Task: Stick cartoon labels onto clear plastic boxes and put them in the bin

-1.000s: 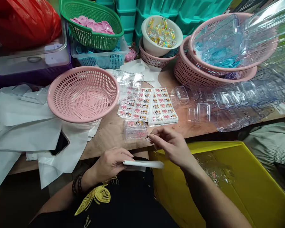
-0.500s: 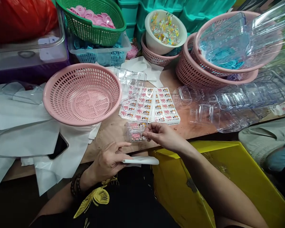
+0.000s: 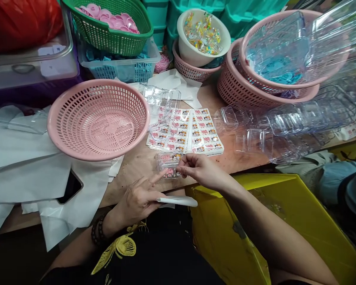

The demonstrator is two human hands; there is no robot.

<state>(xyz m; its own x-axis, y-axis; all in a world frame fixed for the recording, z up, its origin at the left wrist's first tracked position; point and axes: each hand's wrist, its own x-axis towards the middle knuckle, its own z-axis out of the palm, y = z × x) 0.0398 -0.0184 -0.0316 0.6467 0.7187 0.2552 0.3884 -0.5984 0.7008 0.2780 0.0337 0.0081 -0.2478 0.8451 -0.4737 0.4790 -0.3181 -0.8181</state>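
A small clear plastic case (image 3: pixel 160 159) lies at the table's front edge, with pink cat-print stickers on its surface. At its right end my right hand (image 3: pixel 197 168) has thumb and forefinger pinched on the edge of the lower sticker (image 3: pixel 168 172). My left hand (image 3: pixel 139 198) grips a curled white sheet (image 3: pixel 179 201) between thumb and lower fingers, while its index finger reaches out onto the sticker's left part. Just behind the case lie fanned sticker sheets (image 3: pixel 206 132) with the same cat print. Clear plastic cases (image 3: pixel 163 97) rest partly over these sheets.
An empty pink basket (image 3: pixel 99 154) stands left of the sticker sheets. White papers (image 3: pixel 23 170) and a phone (image 3: pixel 71 188) lie farther left. Rows of clear cases (image 3: pixel 308 116) and stacked pink baskets (image 3: pixel 243 89) occupy the right. A yellow box (image 3: pixel 284 213) is below the table edge.
My left index finger has moved up and right onto the sticker. The sticker now looks flatter against the case. My right hand keeps its pinch in nearly the same place.
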